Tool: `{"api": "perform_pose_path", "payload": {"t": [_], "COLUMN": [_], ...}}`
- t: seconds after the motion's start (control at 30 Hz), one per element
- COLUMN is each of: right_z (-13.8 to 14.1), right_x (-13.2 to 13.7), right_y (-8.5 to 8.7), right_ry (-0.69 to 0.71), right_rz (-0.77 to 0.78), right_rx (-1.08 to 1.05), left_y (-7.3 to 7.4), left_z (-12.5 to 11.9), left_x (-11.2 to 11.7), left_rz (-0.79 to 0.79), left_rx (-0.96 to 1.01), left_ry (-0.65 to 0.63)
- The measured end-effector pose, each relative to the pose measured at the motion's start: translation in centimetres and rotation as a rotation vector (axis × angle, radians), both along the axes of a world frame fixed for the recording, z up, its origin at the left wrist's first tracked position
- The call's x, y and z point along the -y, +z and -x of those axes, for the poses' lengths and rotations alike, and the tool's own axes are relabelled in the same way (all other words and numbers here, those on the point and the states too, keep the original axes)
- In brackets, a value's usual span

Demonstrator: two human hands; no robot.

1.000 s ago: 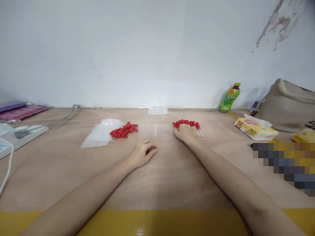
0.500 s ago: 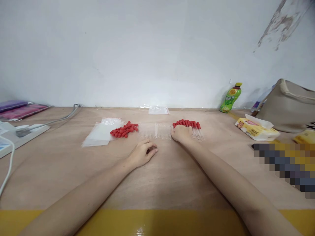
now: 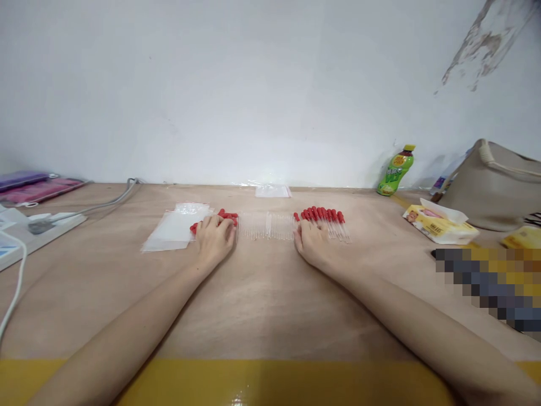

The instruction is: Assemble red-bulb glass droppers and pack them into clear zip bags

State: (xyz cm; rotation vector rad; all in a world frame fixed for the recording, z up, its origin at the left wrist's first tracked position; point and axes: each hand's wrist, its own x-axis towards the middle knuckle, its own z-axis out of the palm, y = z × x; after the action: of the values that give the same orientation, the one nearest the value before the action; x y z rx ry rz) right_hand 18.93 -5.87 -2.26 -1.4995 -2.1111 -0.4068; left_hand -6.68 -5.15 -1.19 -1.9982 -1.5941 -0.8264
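My left hand is on the pile of red rubber bulbs, its fingers curled down and closed among them; it covers most of the pile. A row of thin clear dropper tubes lies side by side between my hands. At that row's right end, my right hand rests with curled fingers around a dropper, whose red bulb shows past the fingertips; the grip itself is partly hidden. Just beyond and to the right lie several droppers with red bulbs fitted, side by side.
Clear zip bags are stacked left of the bulbs, and another bag lies by the wall. On the right are a green bottle, a tissue pack and a beige bag. A power strip with cables is at left.
My left hand has moved left and away from me, from the table before the tubes onto the red bulbs. My right hand has drawn slightly nearer, uncovering more red bulbs.
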Motion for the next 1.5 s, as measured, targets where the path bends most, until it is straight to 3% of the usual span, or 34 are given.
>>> {"api": "perform_pose_path", "payload": {"t": [0.17, 0.3, 0.47, 0.57, 0.67, 0.77, 0.87, 1.1, 1.5], "right_z": [-1.1, -1.4, -1.4, -1.5, -1.5, -1.5, -1.5, -1.5, -0.6], "right_x": [2.9, 3.2, 2.6, 2.6, 3.0, 3.4, 3.7, 3.7, 4.9], "right_y": [-0.8, -1.3, -2.0, -2.0, -1.5, -1.1, -0.9, -1.1, -0.5], "right_ry": [0.226, 0.263, 0.317, 0.335, 0.352, 0.369, 0.395, 0.413, 0.466], "right_rz": [-0.046, -0.036, -0.056, -0.072, -0.041, -0.016, 0.011, 0.045, 0.073], "right_rx": [-0.005, -0.096, -0.163, -0.152, -0.161, -0.166, -0.148, -0.139, -0.256], "left_y": [0.2, 0.0, 0.2, 0.5, 0.6, 0.6, 0.7, -0.4, -1.0], "left_z": [1.6, 1.9, 1.4, 0.3, -1.2, -2.4, -3.2, -4.6, -5.3], "left_x": [-1.7, -2.2, -1.6, -0.2, 1.9, 3.7, 4.6, 4.4, 4.6], "left_rz": [0.024, 0.036, -0.052, -0.044, 0.113, 0.357, 0.516, 0.501, 0.593], "left_rx": [-0.139, -0.163, -0.046, 0.093, 0.276, 0.219, 0.113, 0.190, 0.501], "left_ry": [0.094, 0.085, 0.045, -0.125, -0.407, -0.680, -0.795, -0.662, -0.648]}}
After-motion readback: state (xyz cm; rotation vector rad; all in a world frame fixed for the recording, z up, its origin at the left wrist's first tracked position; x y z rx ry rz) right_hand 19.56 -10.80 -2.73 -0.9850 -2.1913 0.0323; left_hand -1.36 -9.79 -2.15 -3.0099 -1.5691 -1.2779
